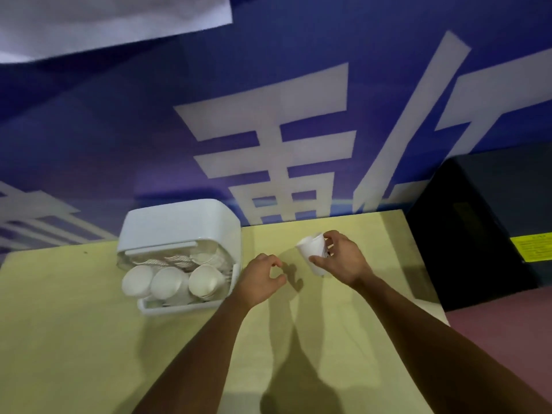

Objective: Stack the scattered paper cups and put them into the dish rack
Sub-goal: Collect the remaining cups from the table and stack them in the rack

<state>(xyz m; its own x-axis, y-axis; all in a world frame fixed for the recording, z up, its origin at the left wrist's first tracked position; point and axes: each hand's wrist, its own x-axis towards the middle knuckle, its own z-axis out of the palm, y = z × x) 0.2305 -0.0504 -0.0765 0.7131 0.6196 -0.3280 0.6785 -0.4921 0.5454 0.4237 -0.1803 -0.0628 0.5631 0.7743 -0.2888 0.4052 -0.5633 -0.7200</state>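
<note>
Yellow table [89,339] before blue lettered wall [119,130] | right hand [343,258]: fingers and thumb wrapped a tilted paper cup [313,253], at 1 o'clock of the left hand [263,279] | left hand: fingers loosely curled, empty | white dish rack [179,222] at its 9 o'clock held stacked cups [167,282].

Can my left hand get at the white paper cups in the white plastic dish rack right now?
Probably yes. The left hand holds nothing and hovers right beside the white plastic dish rack; nothing covers the white paper cups in it.
</note>
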